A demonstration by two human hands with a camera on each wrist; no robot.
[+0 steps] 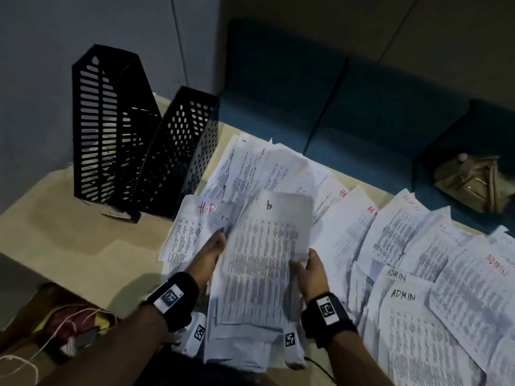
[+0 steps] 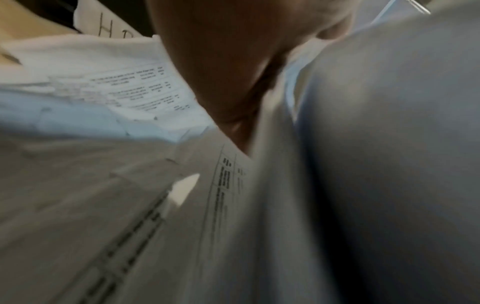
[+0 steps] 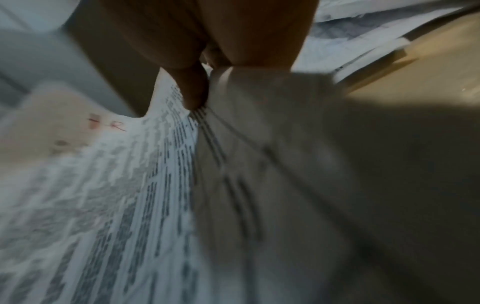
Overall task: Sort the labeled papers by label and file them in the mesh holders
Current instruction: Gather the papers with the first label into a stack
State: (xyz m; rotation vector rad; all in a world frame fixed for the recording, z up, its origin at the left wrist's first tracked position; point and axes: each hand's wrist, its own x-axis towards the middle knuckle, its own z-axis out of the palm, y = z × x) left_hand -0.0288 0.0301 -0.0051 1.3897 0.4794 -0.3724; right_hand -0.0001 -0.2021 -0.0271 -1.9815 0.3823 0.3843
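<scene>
I hold a stack of printed papers (image 1: 259, 263) above the table, between both hands. My left hand (image 1: 213, 250) grips its left edge and my right hand (image 1: 308, 267) pinches its right edge; the thumb (image 3: 194, 90) lies on the top sheet. In the left wrist view the stack (image 2: 376, 164) is a blurred grey mass beside my left hand (image 2: 233, 61). Two black mesh holders stand at the back left, a tall one (image 1: 108, 126) and a shorter one (image 1: 181, 154). Loose sheets marked "H.R" (image 1: 192, 218) and "ADMIN" (image 1: 402, 295) cover the table.
The beige table (image 1: 69, 232) is bare at the front left. A blue sofa (image 1: 362, 107) runs behind it, with a tan bag (image 1: 473, 179) at the right. An open cardboard box (image 1: 64, 319) with string and red cloth sits at the lower left.
</scene>
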